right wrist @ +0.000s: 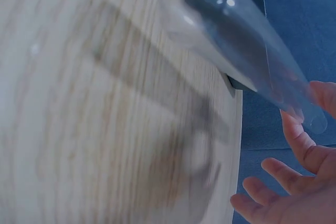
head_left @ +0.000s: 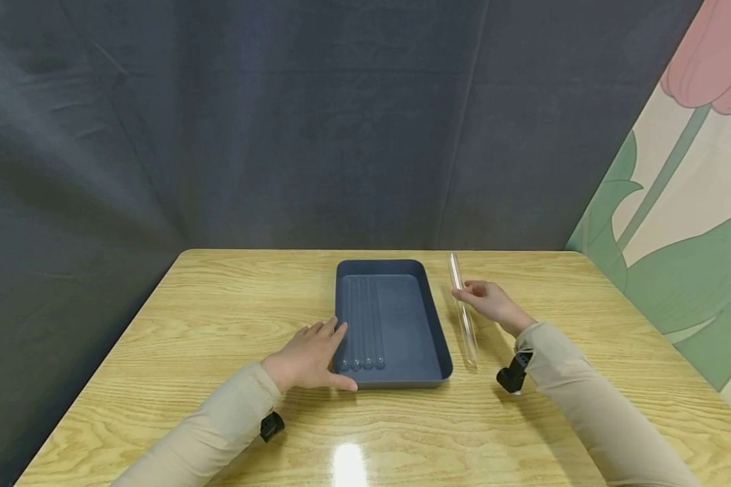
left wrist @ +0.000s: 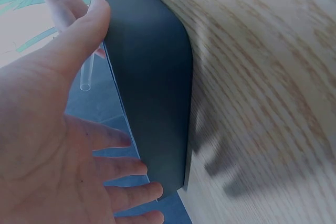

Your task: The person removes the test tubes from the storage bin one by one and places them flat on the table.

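Between thumb and forefinger, my right hand (head_left: 490, 301) pinches a clear test tube (head_left: 463, 318) just right of the tray. In the right wrist view the tube (right wrist: 231, 30) is held above the wood, its rounded end toward the camera and its shadow below. My left hand (head_left: 311, 355) lies along the near left edge of the dark blue tray (head_left: 435, 325), fingers spread and straight at the rim. From the left wrist, the thumb and fingertips appear right at the wall of the tray (left wrist: 152, 77). Several clear test tubes (head_left: 368, 325) lie side by side in the tray's left half, rounded ends nearest me.
The tray rests on a light wooden table (head_left: 237, 297). A dark cloth (head_left: 317, 128) hangs behind the table and along its left side. On the right stands a wall panel (head_left: 694, 250) painted with a pink flower and green leaves.
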`<state>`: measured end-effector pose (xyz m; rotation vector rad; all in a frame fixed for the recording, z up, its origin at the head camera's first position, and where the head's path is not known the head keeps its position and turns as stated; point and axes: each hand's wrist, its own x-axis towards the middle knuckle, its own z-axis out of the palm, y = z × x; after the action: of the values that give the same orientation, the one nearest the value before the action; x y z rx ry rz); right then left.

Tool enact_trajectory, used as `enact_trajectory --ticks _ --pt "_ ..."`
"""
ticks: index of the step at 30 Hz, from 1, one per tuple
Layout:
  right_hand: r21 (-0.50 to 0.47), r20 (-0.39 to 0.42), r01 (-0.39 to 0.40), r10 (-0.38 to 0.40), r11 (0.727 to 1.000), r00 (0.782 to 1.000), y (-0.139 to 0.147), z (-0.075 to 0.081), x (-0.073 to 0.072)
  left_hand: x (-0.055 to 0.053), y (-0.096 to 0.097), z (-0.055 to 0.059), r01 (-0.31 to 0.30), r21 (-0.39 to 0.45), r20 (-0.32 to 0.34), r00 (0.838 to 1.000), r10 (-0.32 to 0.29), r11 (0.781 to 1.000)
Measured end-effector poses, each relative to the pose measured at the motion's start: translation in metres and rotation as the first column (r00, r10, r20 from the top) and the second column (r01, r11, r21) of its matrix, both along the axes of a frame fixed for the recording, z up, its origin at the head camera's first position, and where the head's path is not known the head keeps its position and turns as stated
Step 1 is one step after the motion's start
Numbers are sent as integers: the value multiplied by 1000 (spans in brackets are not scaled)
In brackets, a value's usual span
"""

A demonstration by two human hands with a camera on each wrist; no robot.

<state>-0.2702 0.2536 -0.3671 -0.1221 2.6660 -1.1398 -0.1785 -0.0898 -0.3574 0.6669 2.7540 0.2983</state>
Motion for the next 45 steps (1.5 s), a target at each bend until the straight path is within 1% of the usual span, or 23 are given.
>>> enact_trajectory --ticks 11,25,33,45 --pt "16 -5 -9 9 1000 1000 2 -2 2 1 0 0 -3 0 5 1000 3 1000" --pt "14 -10 -32 32 999 999 2 -9 1 1 0 1 1 0 2 1000 -1 1000" --pt "17 4 -25 25 1000 1000 3 -14 -1 1 0 1 -1 -5 2 1000 1 1000" --pt "28 15 -16 15 999 1000 1 -16 -2 1 0 2 1 -4 -4 1000 -1 1000"
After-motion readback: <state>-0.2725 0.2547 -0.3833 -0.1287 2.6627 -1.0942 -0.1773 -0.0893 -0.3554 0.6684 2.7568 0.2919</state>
